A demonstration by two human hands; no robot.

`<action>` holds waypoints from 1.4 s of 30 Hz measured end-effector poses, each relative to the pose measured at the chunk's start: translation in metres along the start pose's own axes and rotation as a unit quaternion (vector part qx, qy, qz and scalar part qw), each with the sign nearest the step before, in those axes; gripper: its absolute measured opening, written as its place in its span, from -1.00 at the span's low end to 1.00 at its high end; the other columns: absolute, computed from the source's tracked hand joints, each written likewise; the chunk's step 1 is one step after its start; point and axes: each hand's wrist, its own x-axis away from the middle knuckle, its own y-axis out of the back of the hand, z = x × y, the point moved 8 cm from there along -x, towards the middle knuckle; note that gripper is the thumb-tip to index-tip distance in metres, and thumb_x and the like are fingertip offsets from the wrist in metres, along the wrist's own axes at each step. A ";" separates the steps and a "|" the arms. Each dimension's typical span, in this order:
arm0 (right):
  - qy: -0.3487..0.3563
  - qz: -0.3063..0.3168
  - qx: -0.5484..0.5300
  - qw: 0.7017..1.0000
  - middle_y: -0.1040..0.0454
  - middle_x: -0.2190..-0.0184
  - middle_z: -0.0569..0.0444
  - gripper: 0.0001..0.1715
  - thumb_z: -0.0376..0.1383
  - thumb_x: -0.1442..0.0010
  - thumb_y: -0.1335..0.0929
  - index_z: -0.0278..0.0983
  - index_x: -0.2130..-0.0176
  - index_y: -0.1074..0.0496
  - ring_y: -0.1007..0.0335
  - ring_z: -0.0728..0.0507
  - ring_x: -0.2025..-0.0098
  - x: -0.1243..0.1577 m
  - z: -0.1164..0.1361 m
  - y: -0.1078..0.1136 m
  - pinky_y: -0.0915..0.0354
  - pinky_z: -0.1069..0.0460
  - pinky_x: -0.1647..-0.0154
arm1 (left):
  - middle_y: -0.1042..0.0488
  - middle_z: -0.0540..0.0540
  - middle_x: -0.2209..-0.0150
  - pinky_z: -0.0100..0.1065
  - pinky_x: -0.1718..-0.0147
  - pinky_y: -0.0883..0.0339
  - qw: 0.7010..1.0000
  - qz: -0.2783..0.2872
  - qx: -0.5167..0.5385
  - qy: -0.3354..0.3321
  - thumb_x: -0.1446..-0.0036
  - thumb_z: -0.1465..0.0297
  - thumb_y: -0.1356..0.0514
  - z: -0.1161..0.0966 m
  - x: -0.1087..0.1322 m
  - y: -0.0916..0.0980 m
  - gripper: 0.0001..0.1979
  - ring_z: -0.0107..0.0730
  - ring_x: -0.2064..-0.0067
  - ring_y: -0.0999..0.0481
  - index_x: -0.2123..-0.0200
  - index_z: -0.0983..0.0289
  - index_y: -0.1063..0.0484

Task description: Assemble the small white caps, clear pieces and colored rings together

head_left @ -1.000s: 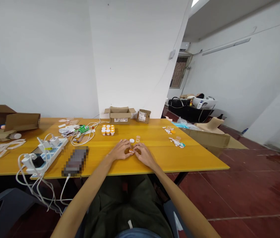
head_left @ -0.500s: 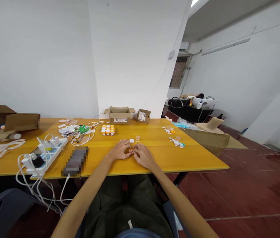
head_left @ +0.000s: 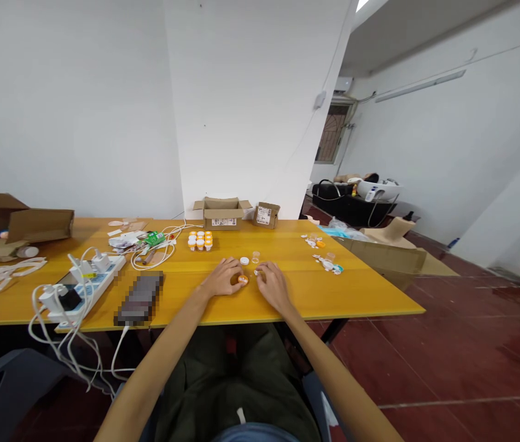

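Note:
My left hand (head_left: 223,278) rests on the table with its thumb and fingers closed on a small round orange piece (head_left: 242,280), which has something white inside it. To its right, my right hand (head_left: 272,286) pinches a small white piece (head_left: 256,272) at the fingertips, a little apart from the orange one. Just beyond both hands lie a round white cap (head_left: 244,261) and a small clear cup (head_left: 255,257). Farther back on the left, several orange-and-white bottles (head_left: 200,240) stand in a tight block.
Small white and teal parts (head_left: 332,266) lie at the right, with white and orange parts (head_left: 314,241) behind them. A power strip (head_left: 98,288) with cables and a phone (head_left: 140,298) occupy the left. Cardboard boxes (head_left: 223,215) stand at the back edge.
My right hand has moved slightly right, away from the orange piece, with the small white piece at its fingertips. My left hand stays in place on the orange piece.

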 end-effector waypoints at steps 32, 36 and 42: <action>0.089 0.053 0.219 0.970 -0.52 0.08 -0.09 -0.69 -0.40 -0.31 -0.26 -0.15 0.28 -0.57 -0.39 -0.25 0.04 0.003 0.021 -0.019 -0.31 -0.08 0.10 | -0.47 0.13 0.11 -0.09 -0.02 -0.26 1.000 -0.004 -0.004 0.004 -0.22 0.26 -0.17 0.005 0.000 -0.002 -0.85 -0.12 0.02 -0.38 0.20 0.17 -0.44; 0.088 0.058 0.228 0.968 -0.53 0.11 -0.09 -0.67 -0.43 -0.32 -0.24 -0.16 0.25 -0.56 -0.40 -0.23 0.05 0.003 0.022 -0.019 -0.32 -0.07 0.10 | -0.47 0.12 0.12 -0.09 -0.03 -0.26 1.000 -0.004 -0.001 0.003 -0.23 0.26 -0.16 0.005 0.000 -0.002 -0.86 -0.13 0.03 -0.39 0.23 0.17 -0.44; 0.078 0.064 0.250 0.963 -0.52 0.11 -0.10 -0.66 -0.46 -0.32 -0.22 -0.20 0.20 -0.55 -0.40 -0.21 0.05 0.002 0.022 -0.021 -0.32 -0.06 0.07 | -0.47 0.13 0.11 -0.08 -0.04 -0.26 1.000 -0.001 0.003 0.001 -0.20 0.26 -0.18 0.004 0.000 -0.002 -0.86 -0.12 0.01 -0.39 0.22 0.17 -0.44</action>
